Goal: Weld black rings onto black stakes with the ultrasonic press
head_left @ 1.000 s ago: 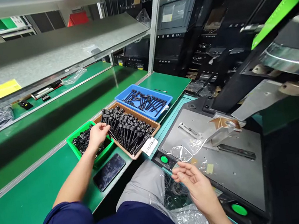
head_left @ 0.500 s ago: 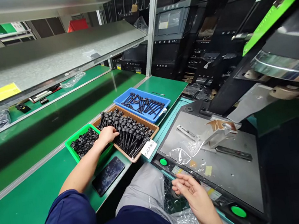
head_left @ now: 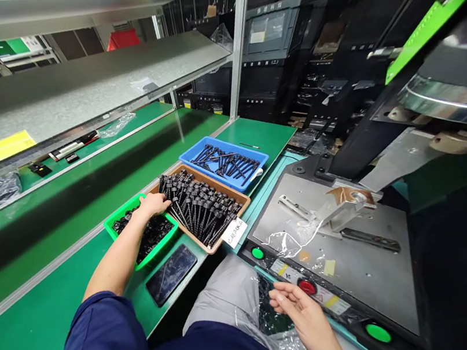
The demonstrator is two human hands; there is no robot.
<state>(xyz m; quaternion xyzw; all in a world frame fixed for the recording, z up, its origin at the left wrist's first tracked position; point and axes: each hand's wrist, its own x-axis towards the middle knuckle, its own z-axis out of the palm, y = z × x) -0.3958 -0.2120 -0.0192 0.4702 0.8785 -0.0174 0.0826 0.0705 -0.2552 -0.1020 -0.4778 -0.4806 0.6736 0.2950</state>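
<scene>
My left hand (head_left: 154, 204) reaches over the edge between a green tray (head_left: 107, 226) and a brown tray (head_left: 244, 202). Its bent fingertips are at the brown tray's left side, close together; what they hold, if anything, is hidden. Small black parts (head_left: 154, 233) fill the green tray. Ribbed black rods with thick heads (head_left: 205, 202) are heaped in the brown one. In front of the machine's front panel, my right hand (head_left: 305, 319) hangs with loosely curled fingers slightly apart, and nothing shows in it.
A blue tray (head_left: 264, 159) of thin black rods stands behind the brown tray. A phone (head_left: 172, 275) lies in front of the green tray. At right, a machine plate (head_left: 377, 288) carries a metal fixture (head_left: 347, 202); green buttons (head_left: 377, 333) and a red button (head_left: 307, 287) line its front.
My left hand has drawn back leftward from the rods to the edge between the trays. The right hand stays nearly in place, and the red button now shows beside it.
</scene>
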